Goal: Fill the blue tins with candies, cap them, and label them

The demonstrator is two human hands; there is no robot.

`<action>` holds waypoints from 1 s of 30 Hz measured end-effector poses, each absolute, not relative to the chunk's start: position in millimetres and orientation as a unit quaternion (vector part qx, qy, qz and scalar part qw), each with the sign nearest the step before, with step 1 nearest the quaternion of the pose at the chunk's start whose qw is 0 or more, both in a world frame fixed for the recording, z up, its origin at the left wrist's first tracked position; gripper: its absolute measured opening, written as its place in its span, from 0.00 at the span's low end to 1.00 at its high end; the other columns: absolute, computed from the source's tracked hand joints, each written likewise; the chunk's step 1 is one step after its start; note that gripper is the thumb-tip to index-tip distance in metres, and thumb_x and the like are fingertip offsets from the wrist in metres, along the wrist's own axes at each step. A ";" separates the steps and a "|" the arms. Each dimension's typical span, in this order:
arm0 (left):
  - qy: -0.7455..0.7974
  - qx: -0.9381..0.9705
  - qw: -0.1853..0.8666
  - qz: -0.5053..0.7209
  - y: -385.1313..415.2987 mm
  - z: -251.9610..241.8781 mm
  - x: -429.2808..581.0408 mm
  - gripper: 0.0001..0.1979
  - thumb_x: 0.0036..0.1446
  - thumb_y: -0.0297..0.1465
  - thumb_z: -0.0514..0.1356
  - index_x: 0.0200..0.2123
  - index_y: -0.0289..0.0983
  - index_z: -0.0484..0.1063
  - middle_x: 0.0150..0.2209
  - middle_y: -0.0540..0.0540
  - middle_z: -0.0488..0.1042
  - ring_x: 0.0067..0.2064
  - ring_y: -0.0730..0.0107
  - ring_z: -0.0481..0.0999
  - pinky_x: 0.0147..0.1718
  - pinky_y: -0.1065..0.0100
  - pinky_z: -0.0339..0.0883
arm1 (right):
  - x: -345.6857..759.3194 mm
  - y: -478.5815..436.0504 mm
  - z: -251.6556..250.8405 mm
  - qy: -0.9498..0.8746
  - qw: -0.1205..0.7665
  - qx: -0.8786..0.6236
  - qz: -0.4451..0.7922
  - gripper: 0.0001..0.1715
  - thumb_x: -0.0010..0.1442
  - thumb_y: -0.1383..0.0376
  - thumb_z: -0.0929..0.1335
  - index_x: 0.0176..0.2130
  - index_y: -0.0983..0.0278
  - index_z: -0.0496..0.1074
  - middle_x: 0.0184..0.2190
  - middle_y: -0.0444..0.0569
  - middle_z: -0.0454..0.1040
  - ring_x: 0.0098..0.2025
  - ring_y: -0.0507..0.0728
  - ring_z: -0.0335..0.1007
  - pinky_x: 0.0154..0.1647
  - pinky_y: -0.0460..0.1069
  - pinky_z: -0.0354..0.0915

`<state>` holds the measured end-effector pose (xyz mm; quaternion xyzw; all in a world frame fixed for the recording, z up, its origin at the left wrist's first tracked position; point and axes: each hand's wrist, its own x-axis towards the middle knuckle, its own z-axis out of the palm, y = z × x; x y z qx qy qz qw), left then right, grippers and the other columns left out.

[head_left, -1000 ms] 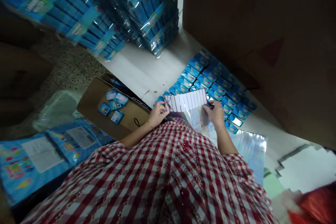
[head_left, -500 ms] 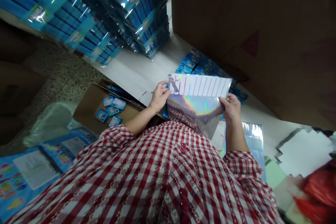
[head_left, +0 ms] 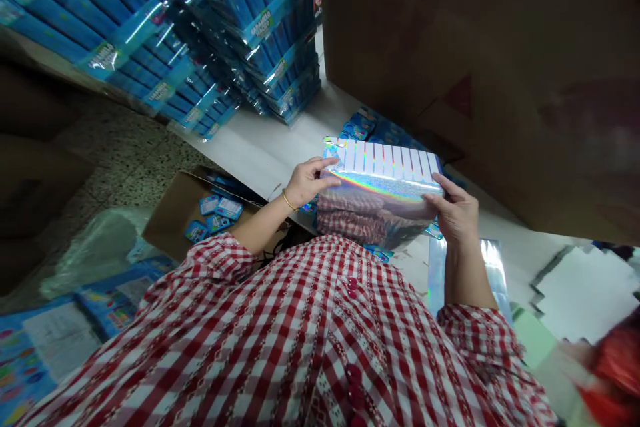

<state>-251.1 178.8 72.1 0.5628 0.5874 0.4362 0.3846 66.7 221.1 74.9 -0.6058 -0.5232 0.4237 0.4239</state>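
Note:
Between my two hands stretches a shiny holographic sheet (head_left: 375,207), mirror-like in its lower part, with a row of white upright strips along its upper part. My left hand (head_left: 309,183) pinches its left end, thumb and forefinger over the edge. At the right end my right hand (head_left: 456,210) grips it between thumb and fingers. The sheet bends along a bright line below the strips. Behind it, partly covered, lie small blue packets (head_left: 361,123) on the white table (head_left: 270,147).
Stacks of blue wrapped boxes (head_left: 280,33) stand at the back left. A large cardboard box (head_left: 450,27) walls off the back right. Lower left, an open carton (head_left: 170,213) holds several small packets. Another shiny sheet (head_left: 493,270) and white paper (head_left: 585,290) lie right.
My right hand has moved right and slightly down along the sheet. My left hand reaches farther over its left end. The sheet is now bent below the white strips.

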 end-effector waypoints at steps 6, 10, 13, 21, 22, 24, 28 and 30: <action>0.593 0.616 0.318 0.411 171.1 88.7 -248.1 0.09 0.51 0.35 0.63 0.35 0.38 0.79 0.29 0.49 0.69 0.32 0.73 0.69 0.37 0.69 0.65 | 82.5 214.4 99.9 -0.651 0.356 -0.601 0.297 0.15 0.49 0.55 0.71 0.36 0.60 0.78 0.30 0.46 0.73 0.36 0.57 0.70 0.38 0.53 0.66; 0.596 0.647 0.241 0.410 168.1 105.4 -238.1 0.06 0.51 0.35 0.63 0.29 0.40 0.78 0.39 0.45 0.70 0.44 0.65 0.70 0.46 0.62 0.64 | 55.4 200.3 131.0 -0.762 0.259 -0.580 0.127 0.16 0.55 0.51 0.68 0.37 0.58 0.78 0.41 0.52 0.73 0.47 0.64 0.66 0.47 0.59 0.62; 0.552 0.686 0.264 0.394 163.5 120.2 -225.8 0.07 0.54 0.35 0.60 0.29 0.41 0.77 0.42 0.45 0.74 0.47 0.63 0.71 0.51 0.58 0.62 | 10.2 190.7 146.5 -0.849 0.171 -0.480 0.140 0.19 0.57 0.52 0.66 0.47 0.56 0.73 0.47 0.52 0.72 0.52 0.64 0.63 0.49 0.58 0.61; 0.586 0.602 0.335 0.426 155.5 130.9 -220.4 0.13 0.55 0.41 0.58 0.31 0.40 0.77 0.33 0.48 0.79 0.36 0.67 0.77 0.41 0.66 0.70 | 30.1 205.1 134.5 -0.865 0.131 -0.417 0.248 0.16 0.61 0.56 0.63 0.38 0.58 0.77 0.32 0.47 0.79 0.32 0.55 0.74 0.31 0.45 0.62; 0.597 0.583 0.336 0.437 157.1 129.8 -221.7 0.13 0.54 0.41 0.59 0.31 0.39 0.77 0.32 0.48 0.79 0.36 0.67 0.77 0.40 0.67 0.70 | 46.4 207.4 133.2 -0.853 0.134 -0.437 0.251 0.17 0.61 0.54 0.63 0.36 0.58 0.77 0.31 0.47 0.79 0.32 0.55 0.74 0.31 0.45 0.63; 0.604 0.555 0.351 0.452 160.7 127.1 -221.1 0.13 0.52 0.41 0.60 0.30 0.38 0.77 0.31 0.48 0.79 0.34 0.67 0.77 0.38 0.68 0.70 | 76.9 210.4 133.5 -0.832 0.141 -0.469 0.262 0.19 0.59 0.51 0.64 0.34 0.59 0.78 0.30 0.47 0.79 0.31 0.55 0.75 0.31 0.46 0.64; 0.567 0.496 0.458 0.472 168.4 117.6 -204.3 0.16 0.51 0.43 0.60 0.30 0.35 0.77 0.28 0.47 0.78 0.34 0.68 0.76 0.35 0.69 0.69 | 120.5 217.3 147.2 -0.780 0.173 -0.514 0.312 0.22 0.55 0.47 0.66 0.30 0.60 0.77 0.26 0.46 0.78 0.27 0.55 0.73 0.29 0.48 0.66; 0.542 0.450 0.531 0.471 174.7 108.1 -191.6 0.18 0.51 0.45 0.60 0.32 0.35 0.77 0.27 0.47 0.76 0.33 0.69 0.75 0.32 0.70 0.69 | 137.3 227.0 153.6 -0.749 0.202 -0.544 0.320 0.22 0.52 0.45 0.67 0.27 0.60 0.77 0.24 0.46 0.77 0.25 0.55 0.72 0.28 0.49 0.67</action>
